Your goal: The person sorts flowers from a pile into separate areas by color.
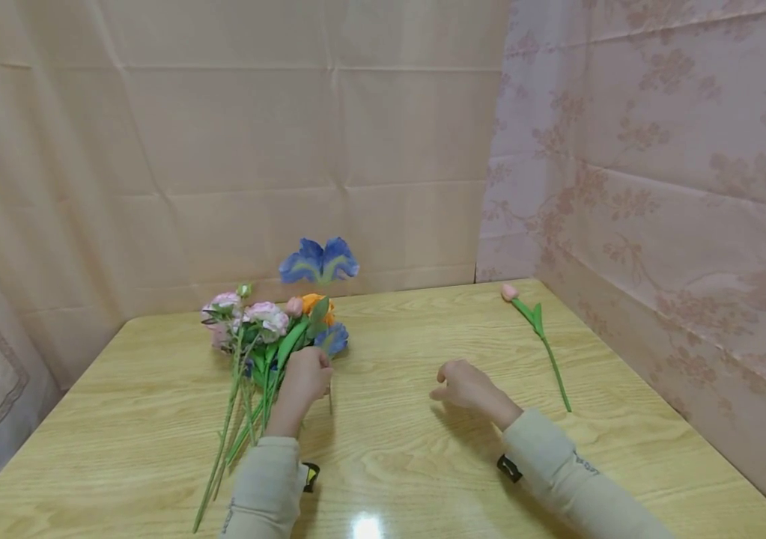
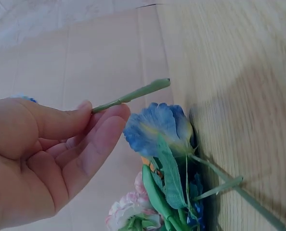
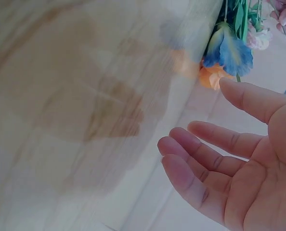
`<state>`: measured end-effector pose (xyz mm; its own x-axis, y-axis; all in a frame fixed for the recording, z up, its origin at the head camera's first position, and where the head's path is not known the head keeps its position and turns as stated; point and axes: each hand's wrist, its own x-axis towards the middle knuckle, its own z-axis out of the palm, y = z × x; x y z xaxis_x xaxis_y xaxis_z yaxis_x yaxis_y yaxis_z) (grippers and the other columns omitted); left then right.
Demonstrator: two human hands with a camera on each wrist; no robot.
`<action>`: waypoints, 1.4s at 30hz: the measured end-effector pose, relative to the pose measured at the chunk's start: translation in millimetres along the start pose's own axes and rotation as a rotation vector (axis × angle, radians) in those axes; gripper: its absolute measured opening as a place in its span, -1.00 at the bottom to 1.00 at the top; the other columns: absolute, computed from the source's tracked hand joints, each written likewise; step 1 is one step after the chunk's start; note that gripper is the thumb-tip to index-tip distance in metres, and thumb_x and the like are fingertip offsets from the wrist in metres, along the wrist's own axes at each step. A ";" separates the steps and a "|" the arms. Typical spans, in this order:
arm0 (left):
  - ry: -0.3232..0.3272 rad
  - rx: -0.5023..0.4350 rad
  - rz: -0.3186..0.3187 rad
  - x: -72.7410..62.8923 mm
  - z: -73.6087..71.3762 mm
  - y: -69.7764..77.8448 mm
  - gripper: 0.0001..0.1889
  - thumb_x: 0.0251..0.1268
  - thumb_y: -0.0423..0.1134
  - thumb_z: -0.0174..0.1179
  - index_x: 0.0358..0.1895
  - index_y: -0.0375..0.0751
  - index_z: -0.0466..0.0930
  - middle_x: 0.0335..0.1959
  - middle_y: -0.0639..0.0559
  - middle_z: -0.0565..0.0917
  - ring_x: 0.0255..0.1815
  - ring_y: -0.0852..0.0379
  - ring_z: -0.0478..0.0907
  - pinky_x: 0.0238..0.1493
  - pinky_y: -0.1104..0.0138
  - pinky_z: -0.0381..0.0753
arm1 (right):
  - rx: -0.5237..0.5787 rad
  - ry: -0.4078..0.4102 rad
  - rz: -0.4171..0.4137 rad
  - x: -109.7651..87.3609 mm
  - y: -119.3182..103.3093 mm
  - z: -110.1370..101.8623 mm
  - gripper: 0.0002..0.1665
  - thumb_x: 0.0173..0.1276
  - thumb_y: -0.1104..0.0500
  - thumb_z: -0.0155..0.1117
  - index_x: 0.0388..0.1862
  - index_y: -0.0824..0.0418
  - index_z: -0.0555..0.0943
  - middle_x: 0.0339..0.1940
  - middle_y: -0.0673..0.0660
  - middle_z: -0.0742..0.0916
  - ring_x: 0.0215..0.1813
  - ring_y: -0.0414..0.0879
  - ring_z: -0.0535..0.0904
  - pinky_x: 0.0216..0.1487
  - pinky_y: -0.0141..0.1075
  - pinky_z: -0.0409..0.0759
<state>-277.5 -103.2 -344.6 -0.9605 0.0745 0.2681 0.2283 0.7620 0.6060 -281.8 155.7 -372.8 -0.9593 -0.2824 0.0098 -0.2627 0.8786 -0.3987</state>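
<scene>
My left hand [image 1: 305, 374] pinches the green stem [image 2: 133, 94] of a blue iris between thumb and fingers. Its bloom [image 1: 306, 263] stands upright above the hand, and the cut lower end sticks out past the fingertips in the left wrist view. Right beside and below this hand lies a bunch of flowers: another blue iris [image 1: 334, 340], an orange flower [image 1: 315, 302], pink-white ruffled blooms [image 1: 268, 318] and a pink tulip [image 1: 293, 307]. Over the middle of the table hovers my right hand [image 1: 466, 385], its fingers loosely bent and holding nothing.
A single pink tulip [image 1: 509, 293] with a green stem lies on the right side of the wooden table [image 1: 396, 464]. Long stems [image 1: 221, 442] from the bunch reach toward the near left edge. Curtains [image 1: 234, 150] hang behind the table and along its right side.
</scene>
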 end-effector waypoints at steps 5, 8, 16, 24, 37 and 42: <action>-0.030 -0.062 -0.010 -0.1 6.4 5.7 -0.88 0.00 -0.57 0.16 -0.57 -0.40 0.43 -0.66 -0.07 0.51 -0.77 0.13 0.50 -0.71 0.41 0.47 | 0.013 0.009 -0.023 1.2 -3.1 1.3 -0.68 0.09 0.17 0.32 -0.27 0.41 0.57 -0.29 0.21 0.65 -0.36 -0.10 0.52 -0.26 -0.19 0.52; -0.072 -0.111 -0.041 0.5 10.1 8.7 -0.90 0.03 -0.57 0.16 -0.52 -0.44 0.43 -0.63 -0.09 0.51 -0.76 0.12 0.51 -0.71 0.42 0.48 | 0.036 0.015 -0.046 2.4 -6.4 2.9 -0.68 0.10 0.19 0.32 -0.26 0.41 0.57 -0.33 0.20 0.65 -0.39 -0.12 0.51 -0.28 -0.22 0.51; -0.133 -0.159 -0.020 0.1 18.3 16.7 -0.93 0.06 -0.57 0.15 -0.48 -0.46 0.44 -0.65 -0.08 0.52 -0.73 0.09 0.53 -0.71 0.41 0.48 | 0.122 0.061 -0.159 7.8 -14.9 8.9 -0.69 0.14 0.22 0.28 -0.22 0.45 0.55 -0.56 0.04 0.56 -0.50 -0.18 0.43 -0.45 -0.34 0.44; -0.174 -0.254 0.021 -0.7 28.4 21.3 -0.88 0.04 -0.58 0.15 -0.53 -0.40 0.43 -0.66 -0.11 0.54 -0.76 0.07 0.52 -0.72 0.37 0.50 | 0.251 0.086 -0.278 11.5 -23.1 14.9 -0.67 0.15 0.24 0.27 -0.21 0.49 0.55 -0.46 0.14 0.65 -0.42 -0.13 0.55 -0.37 -0.36 0.50; -0.243 -0.266 0.019 -3.1 35.8 31.9 -0.93 0.06 -0.58 0.15 -0.48 -0.43 0.46 -0.61 -0.14 0.55 -0.69 0.08 0.55 -0.65 0.36 0.54 | 0.478 0.077 -0.380 10.0 -41.6 24.5 -0.72 0.06 0.35 0.32 -0.31 0.56 0.53 -0.51 0.22 0.66 -0.51 -0.12 0.58 -0.51 -0.46 0.52; -0.258 -0.299 0.018 -5.0 37.0 36.4 -0.92 0.07 -0.58 0.14 -0.45 -0.43 0.43 -0.61 -0.13 0.54 -0.68 0.08 0.55 -0.64 0.36 0.54 | 0.590 0.055 -0.360 8.2 -44.7 29.0 -0.77 0.06 0.38 0.31 -0.32 0.52 0.54 -0.52 0.22 0.65 -0.50 -0.09 0.58 -0.51 -0.41 0.55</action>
<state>-270.3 -51.9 -351.6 -0.9556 0.2745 0.1070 0.2455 0.5413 0.8042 -274.9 102.9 -381.4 -0.8307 -0.4839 0.2753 -0.4803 0.3727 -0.7940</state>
